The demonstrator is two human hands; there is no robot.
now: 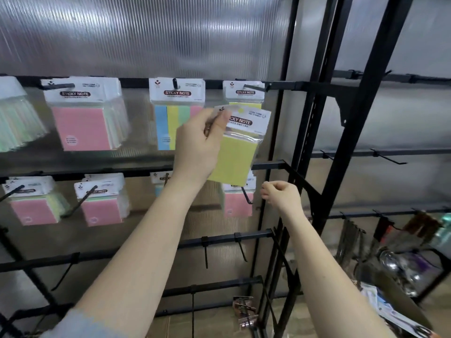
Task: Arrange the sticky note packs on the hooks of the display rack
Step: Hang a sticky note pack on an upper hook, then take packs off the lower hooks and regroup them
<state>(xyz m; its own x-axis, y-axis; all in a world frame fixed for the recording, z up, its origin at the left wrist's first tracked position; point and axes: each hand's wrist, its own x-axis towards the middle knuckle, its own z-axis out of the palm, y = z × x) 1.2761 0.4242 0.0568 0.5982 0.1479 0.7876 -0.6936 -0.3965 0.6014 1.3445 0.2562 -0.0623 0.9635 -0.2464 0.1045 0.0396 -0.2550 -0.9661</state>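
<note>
Holding a yellow sticky note pack (235, 152) by its white header card, the left hand (197, 145) pinches it between thumb and fingers at the centre of the frame, just below and in front of the top-right hook (253, 87). That hook already carries one yellow-backed pack (244, 93). The right hand (280, 195) hangs lower, to the right of centre, loosely curled and holding nothing that I can see.

The step in hand looks like hanging this pack. The next move calls for lifting it, lining the hole in its header with the hook's tip, and sliding it back toward the rail. The pack sits tilted now, so it probably needs squaring first.

Room is tight on two sides. The multicolour pack (177, 113) hangs just to the left, partly behind the hand, and the black upright post (285, 118) stands close on the right. Below, a pink pack (238, 206) hangs on a hook whose tip points outward near the right hand. Open space lies toward the camera, so pulling the pack outward before raising it seems the safest line. Bare hooks (206, 252) wait lower down.
</note>
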